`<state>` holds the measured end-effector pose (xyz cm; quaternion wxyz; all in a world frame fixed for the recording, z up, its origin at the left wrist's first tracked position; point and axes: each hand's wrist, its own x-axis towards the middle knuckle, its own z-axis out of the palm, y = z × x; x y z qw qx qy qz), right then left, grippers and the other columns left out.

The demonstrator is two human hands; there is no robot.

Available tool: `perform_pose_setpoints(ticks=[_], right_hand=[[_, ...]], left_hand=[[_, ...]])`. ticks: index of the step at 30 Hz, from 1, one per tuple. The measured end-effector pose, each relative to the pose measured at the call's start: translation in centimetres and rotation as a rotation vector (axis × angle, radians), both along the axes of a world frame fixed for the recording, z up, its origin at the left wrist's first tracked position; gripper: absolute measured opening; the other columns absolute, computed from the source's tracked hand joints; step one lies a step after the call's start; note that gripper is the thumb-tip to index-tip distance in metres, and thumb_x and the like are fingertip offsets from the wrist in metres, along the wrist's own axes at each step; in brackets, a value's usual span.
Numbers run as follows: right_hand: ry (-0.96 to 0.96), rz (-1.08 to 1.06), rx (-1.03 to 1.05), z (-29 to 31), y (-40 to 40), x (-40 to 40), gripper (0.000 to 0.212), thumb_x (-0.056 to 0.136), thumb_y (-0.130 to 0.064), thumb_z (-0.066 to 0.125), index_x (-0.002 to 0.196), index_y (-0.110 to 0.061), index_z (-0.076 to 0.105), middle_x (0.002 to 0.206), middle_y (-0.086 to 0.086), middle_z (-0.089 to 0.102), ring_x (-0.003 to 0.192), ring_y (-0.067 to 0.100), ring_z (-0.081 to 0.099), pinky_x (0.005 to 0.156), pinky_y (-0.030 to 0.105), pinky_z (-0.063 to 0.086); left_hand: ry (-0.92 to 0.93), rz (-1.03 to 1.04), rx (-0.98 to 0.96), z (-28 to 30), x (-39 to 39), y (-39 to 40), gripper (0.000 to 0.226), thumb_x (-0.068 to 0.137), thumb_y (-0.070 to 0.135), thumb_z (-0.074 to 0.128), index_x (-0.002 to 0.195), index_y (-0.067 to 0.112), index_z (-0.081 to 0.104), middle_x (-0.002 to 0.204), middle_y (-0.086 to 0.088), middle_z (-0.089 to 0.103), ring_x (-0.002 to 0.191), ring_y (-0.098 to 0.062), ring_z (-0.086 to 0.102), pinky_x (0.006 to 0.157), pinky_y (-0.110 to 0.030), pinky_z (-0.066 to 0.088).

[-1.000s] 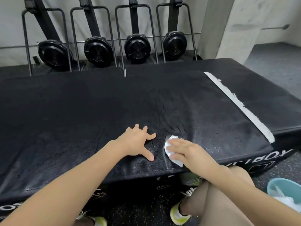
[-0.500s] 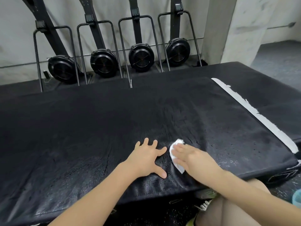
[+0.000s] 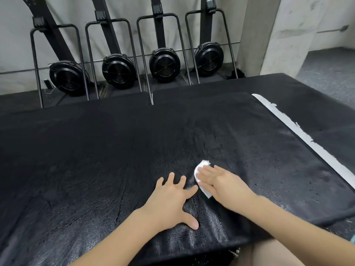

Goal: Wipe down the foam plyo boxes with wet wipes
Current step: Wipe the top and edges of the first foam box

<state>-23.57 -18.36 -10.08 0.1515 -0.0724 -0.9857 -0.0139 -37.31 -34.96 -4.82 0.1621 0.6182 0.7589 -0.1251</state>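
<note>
- Head view: We pressed a white wet wipe (image 3: 201, 176) flat against the top of the black foam box (image 3: 96, 160) with our right hand (image 3: 223, 184), fingers straight and laid over the wipe, which showed past the fingertips and below the palm.
- Our left hand (image 3: 172, 201) rested on the same surface just beside the right, fingers spread wide, holding nothing and bracing on the foam.
- The box top filled most of the view, with the wipe near its front edge, right of centre.
- Shiny wet streaks lay on the foam around and in front of both hands, so we judged that patch already wiped.
- The far half and the left side looked dull and dry; we judged most of the top still to be done.
- A strip of white tape (image 3: 307, 139) ran along the right edge, and beyond it lay a second black box (image 3: 326, 104); whether that one had been wiped we could not tell.
- Four black fan machines (image 3: 164, 64) stood upright against the wall behind the boxes, well apart from our hands.
</note>
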Motion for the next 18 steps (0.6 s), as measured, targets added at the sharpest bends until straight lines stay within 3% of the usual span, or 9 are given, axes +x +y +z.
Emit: perform_pose_setpoints(ticks=[3, 4, 6, 9, 11, 14, 18], right_hand=[[-0.068, -0.21, 0.026, 1.7, 3.5, -2.3, 0.027, 0.088, -0.037, 0.048, 0.089, -0.046, 0.073, 0.1, -0.027, 0.067, 0.091, -0.006, 0.062, 0.078, 0.015, 0.052], [-0.093, -0.249, 0.056, 1.6, 4.6, -2.5, 0.02, 0.085, -0.031, 0.059, 0.091, -0.044, 0.073, 0.102, -0.023, 0.067, 0.09, -0.001, 0.065, 0.075, 0.02, 0.055], [-0.08, -0.189, 0.126, 0.4, 6.1, -2.6, 0.029, 0.078, -0.014, 0.075, 0.103, -0.028, 0.069, 0.112, -0.009, 0.06, 0.093, 0.013, 0.064, 0.077, 0.031, 0.055], [-0.057, -0.127, 0.122, -0.1, 5.3, -1.2, 0.023, 0.082, -0.01, 0.069, 0.104, -0.018, 0.065, 0.116, 0.003, 0.056, 0.095, 0.019, 0.061, 0.078, 0.033, 0.053], [-0.072, -0.084, 0.072, 0.1, 4.0, -0.4, 0.017, 0.086, -0.012, 0.062, 0.102, -0.018, 0.065, 0.112, 0.001, 0.057, 0.095, 0.018, 0.059, 0.079, 0.031, 0.052], [-0.043, -0.035, 0.013, 0.0, 3.5, -0.6, 0.022, 0.1, -0.022, 0.042, 0.108, -0.022, 0.063, 0.11, -0.008, 0.055, 0.099, 0.012, 0.054, 0.093, 0.029, 0.047], [0.047, -0.054, 0.01, 0.3, 5.7, -3.7, 0.025, 0.102, -0.028, 0.04, 0.102, -0.027, 0.064, 0.104, -0.014, 0.057, 0.094, 0.007, 0.057, 0.102, 0.032, 0.045]], left_hand=[[-0.002, -0.028, 0.002, 0.8, -0.3, 0.2, 0.104, 0.076, 0.083, 0.056, 0.16, 0.039, 0.014, 0.168, -0.008, 0.012, 0.154, -0.037, 0.002, 0.123, -0.055, 0.011], [-0.007, -0.032, 0.017, 1.1, -0.5, 0.4, 0.104, 0.075, 0.085, 0.054, 0.16, 0.039, 0.014, 0.168, -0.006, 0.013, 0.154, -0.036, 0.002, 0.123, -0.054, 0.011], [-0.018, -0.025, 0.054, 1.3, -1.1, 1.1, 0.106, 0.075, 0.089, 0.047, 0.16, 0.039, 0.009, 0.17, -0.003, 0.005, 0.155, -0.032, -0.006, 0.123, -0.055, 0.004], [0.006, 0.023, 0.089, 1.5, -3.4, 3.7, 0.112, 0.073, 0.093, 0.042, 0.161, 0.037, 0.0, 0.17, -0.002, -0.006, 0.153, -0.033, -0.018, 0.121, -0.063, -0.004], [0.008, 0.071, 0.078, 2.0, -6.0, 6.0, 0.118, 0.071, 0.09, 0.053, 0.161, 0.035, 0.0, 0.17, -0.002, -0.005, 0.153, -0.037, -0.015, 0.12, -0.066, -0.003], [-0.018, 0.065, 0.008, 2.5, -8.8, 8.8, 0.125, 0.067, 0.078, 0.071, 0.162, 0.033, 0.003, 0.17, 0.0, -0.001, 0.154, -0.038, -0.012, 0.118, -0.069, -0.003], [0.054, -0.058, -0.043, 1.5, -9.3, 10.4, 0.13, 0.07, 0.077, 0.07, 0.162, 0.013, 0.004, 0.168, -0.009, 0.008, 0.154, -0.027, -0.017, 0.125, -0.053, -0.002]])
